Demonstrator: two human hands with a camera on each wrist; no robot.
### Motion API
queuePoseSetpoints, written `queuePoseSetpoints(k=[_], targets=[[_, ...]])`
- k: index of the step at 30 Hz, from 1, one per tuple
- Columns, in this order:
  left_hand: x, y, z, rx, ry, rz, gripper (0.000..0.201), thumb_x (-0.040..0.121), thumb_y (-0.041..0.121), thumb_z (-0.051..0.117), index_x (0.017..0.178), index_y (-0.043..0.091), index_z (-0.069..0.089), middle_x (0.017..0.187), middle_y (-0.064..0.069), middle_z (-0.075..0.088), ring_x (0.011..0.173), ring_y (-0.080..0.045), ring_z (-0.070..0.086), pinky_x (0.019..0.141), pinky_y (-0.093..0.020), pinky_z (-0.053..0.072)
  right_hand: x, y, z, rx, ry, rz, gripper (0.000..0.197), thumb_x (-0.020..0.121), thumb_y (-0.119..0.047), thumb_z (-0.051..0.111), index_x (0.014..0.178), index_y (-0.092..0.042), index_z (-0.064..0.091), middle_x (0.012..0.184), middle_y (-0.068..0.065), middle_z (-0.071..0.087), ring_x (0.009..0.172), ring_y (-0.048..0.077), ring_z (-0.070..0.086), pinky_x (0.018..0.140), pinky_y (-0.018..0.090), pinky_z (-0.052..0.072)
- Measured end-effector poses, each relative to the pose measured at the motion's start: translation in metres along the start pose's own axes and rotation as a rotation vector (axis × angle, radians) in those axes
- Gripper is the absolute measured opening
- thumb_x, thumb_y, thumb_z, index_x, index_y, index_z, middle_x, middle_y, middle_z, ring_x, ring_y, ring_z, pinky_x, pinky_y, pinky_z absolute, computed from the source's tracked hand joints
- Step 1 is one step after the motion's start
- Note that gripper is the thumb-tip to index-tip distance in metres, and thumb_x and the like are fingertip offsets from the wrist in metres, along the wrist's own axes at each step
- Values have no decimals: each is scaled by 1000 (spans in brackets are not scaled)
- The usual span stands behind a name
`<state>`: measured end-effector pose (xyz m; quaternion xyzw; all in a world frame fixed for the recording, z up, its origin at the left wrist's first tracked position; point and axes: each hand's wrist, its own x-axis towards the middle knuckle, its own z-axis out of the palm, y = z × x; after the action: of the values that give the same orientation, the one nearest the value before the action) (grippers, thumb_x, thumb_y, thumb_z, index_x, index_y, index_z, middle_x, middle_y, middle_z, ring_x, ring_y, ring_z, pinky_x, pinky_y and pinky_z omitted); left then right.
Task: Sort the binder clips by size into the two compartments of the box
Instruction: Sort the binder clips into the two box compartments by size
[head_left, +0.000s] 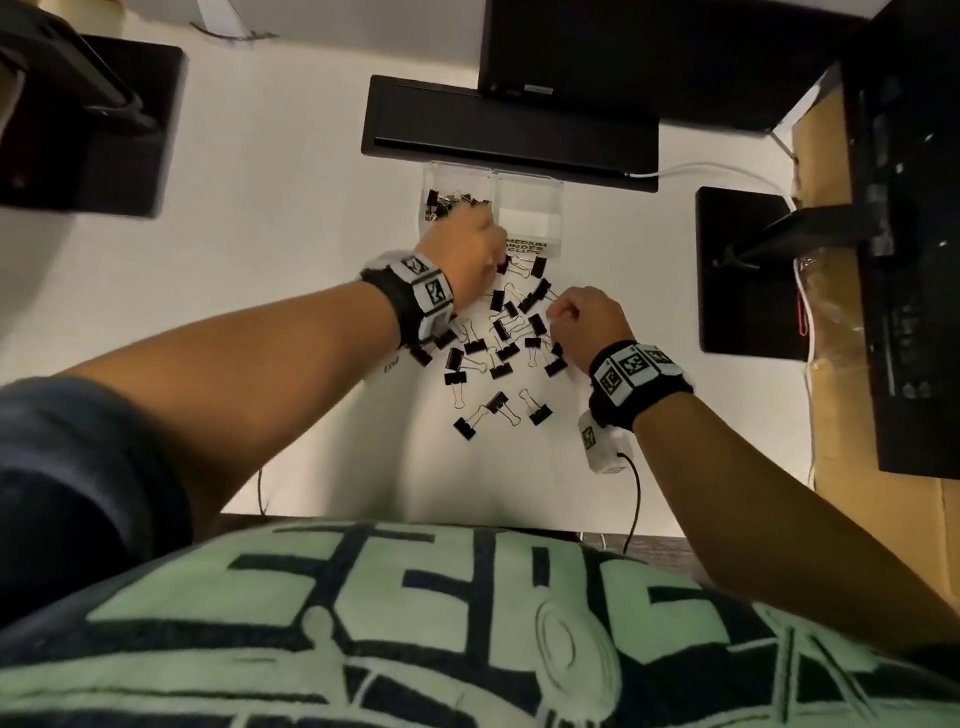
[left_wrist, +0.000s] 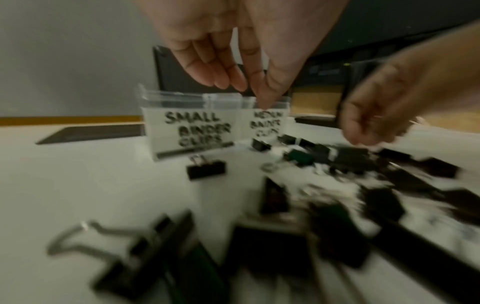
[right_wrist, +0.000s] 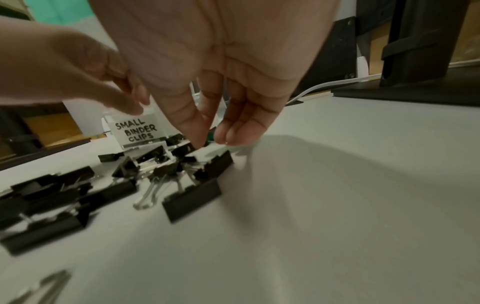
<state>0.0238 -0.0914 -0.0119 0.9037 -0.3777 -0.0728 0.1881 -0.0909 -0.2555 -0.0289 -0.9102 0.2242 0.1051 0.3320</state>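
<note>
**Binder clips half sorted, both hands down in the pile**

So we've got a scatter of black binder clips (head_left: 501, 338) spread over the white counter (head_left: 291, 249), right in front of the clear two-compartment box (head_left: 493, 208). The left compartment, labelled SMALL BINDER CLIPS (left_wrist: 197, 129), already has a bunch of clips (head_left: 447, 201) in it; the right one, marked medium (head_left: 527, 247), looks bare from the head view.

Our left hand (head_left: 462, 254) sits at the box's near edge, over the far end of the pile. In its wrist view the fingers (left_wrist: 221, 72) hang down loosely with thumb and forefinger tips close together, nothing visible in that grip.

Our right hand (head_left: 584, 317) is at the pile's right side, thumb and forefinger (right_wrist: 192, 123) pinched together with something small and dark between them, too hidden to name.

Black monitor stands (head_left: 509, 130) surround all this.
</note>
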Motion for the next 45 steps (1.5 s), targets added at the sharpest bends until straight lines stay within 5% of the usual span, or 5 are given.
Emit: queuePoseSetpoints(k=[13,18,27,32,45], targets=[[-26,-20,17,-52,-274,-195,33,83,4,57,114,15,59,112,-11,54,108,-30,51,86,-41,51,14,-33,21,-240,-141,-180,27,90,-16,60,116,-14,63,106,8,58,98,21,55,83,27,42],[-39,-20,14,-60,-214,-198,30,82,9,59,112,13,59,114,-10,52,110,-28,49,84,-36,47,15,-37,19,-237,-137,-143,7,87,-12,61,91,-6,60,86,1,50,82,18,50,73,30,43],[-41,15,32,-89,-334,-70,32,89,22,60,121,17,58,115,-10,53,108,-27,51,87,-37,49,11,-17,-7,413,35,195,23,87,-9,53,104,-21,62,80,-3,58,65,11,54,59,22,48],[-38,7,26,-81,-282,-142,19,88,13,57,105,10,64,108,-11,57,104,-28,54,85,-39,50,4,-5,-18,627,17,356,20,85,-5,45,73,-13,60,68,7,54,57,17,48,56,30,45],[-60,29,41,-67,-306,51,30,90,17,57,119,18,60,112,-11,54,107,-28,51,84,-43,50,-22,-5,9,-82,-84,-7,21,79,-18,71,99,-17,64,86,-5,59,68,14,52,66,26,47]])
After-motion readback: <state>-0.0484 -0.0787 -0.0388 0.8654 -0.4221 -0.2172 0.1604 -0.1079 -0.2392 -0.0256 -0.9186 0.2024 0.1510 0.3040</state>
